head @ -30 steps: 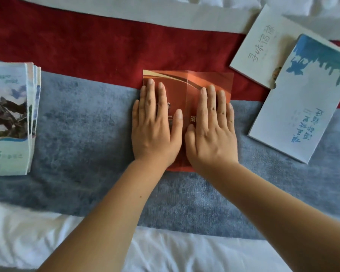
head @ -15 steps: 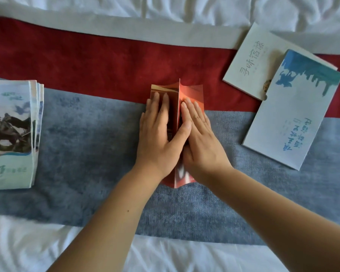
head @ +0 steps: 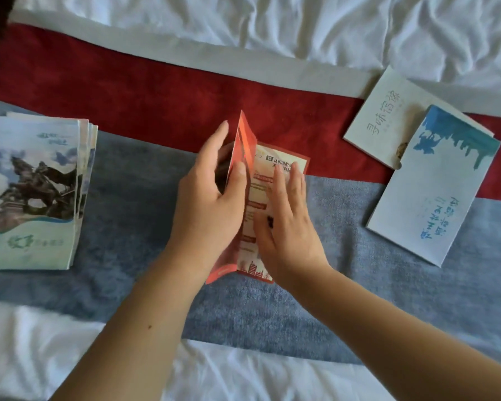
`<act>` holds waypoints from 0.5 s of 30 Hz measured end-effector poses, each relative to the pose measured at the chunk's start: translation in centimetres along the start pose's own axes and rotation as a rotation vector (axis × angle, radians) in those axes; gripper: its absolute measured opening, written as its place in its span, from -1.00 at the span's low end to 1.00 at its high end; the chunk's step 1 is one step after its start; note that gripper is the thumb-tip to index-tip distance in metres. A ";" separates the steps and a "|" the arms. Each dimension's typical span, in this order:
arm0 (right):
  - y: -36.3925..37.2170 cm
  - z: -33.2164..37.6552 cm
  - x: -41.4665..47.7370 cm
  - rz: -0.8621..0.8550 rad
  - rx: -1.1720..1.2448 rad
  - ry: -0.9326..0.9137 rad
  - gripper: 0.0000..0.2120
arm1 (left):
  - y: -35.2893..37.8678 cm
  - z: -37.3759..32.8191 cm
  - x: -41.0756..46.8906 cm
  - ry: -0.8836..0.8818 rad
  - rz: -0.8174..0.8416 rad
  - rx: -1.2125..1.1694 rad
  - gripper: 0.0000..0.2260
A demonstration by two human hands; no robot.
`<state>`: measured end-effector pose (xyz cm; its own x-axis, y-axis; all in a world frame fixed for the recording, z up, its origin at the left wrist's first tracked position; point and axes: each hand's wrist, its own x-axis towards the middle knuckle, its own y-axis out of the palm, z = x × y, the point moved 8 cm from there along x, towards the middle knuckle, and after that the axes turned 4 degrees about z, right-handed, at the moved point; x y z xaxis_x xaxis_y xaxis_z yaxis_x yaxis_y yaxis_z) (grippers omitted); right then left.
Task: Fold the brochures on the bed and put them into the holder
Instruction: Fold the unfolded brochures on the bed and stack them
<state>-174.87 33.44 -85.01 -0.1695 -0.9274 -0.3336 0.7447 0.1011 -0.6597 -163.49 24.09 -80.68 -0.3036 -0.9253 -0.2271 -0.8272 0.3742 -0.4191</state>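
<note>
Since half a second ago my two hands have come apart: they were pushed together against an upright ridge in the orange brochure (head: pixel 272 160), and now its right panel lies open, showing a pale printed inside. My left grip (head: pixel 211 198) pinches the raised flap, thumb on the near face and fingers behind it, so the flap stands steeply tilted off the bed. My right grip (head: pixel 287 224) is released, its fingers straight and pressing the open panel flat.

The brochure sits in the middle of the bed runner, across the line where the red band (head: pixel 128 91) meets the blue-grey band (head: pixel 133 212). Well to my left on the blue-grey band lies a stack of brochures (head: pixel 32 192) with a horse statue on the cover. To my right lie two pale booklets, the one with a blue skyline (head: pixel 434 198) overlapping a corner of the white booklet (head: pixel 388 117). A rumpled white sheet (head: pixel 272 30) lies beyond the runner.
</note>
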 end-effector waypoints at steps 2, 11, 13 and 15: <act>0.0 -0.2 0.0 -0.017 0.080 0.070 -0.35 | 0.2 -0.2 -0.3 0.033 0.029 0.055 -0.51; 0.6 -0.7 0.7 -0.053 0.328 0.151 -0.27 | 0.9 0.7 -0.4 0.031 0.036 0.091 -0.57; 0.8 -0.7 0.9 -0.042 0.407 0.139 -0.25 | 1.1 1.2 -0.4 0.011 0.042 0.066 -0.58; 1.0 -0.4 1.0 -0.028 0.479 0.115 -0.28 | 1.4 1.8 -0.4 -0.011 0.037 0.037 -0.59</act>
<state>-174.57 32.74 -86.25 -0.2442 -0.8786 -0.4103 0.9472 -0.1255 -0.2950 -163.66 25.07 -82.75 -0.3284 -0.9101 -0.2528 -0.7974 0.4106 -0.4422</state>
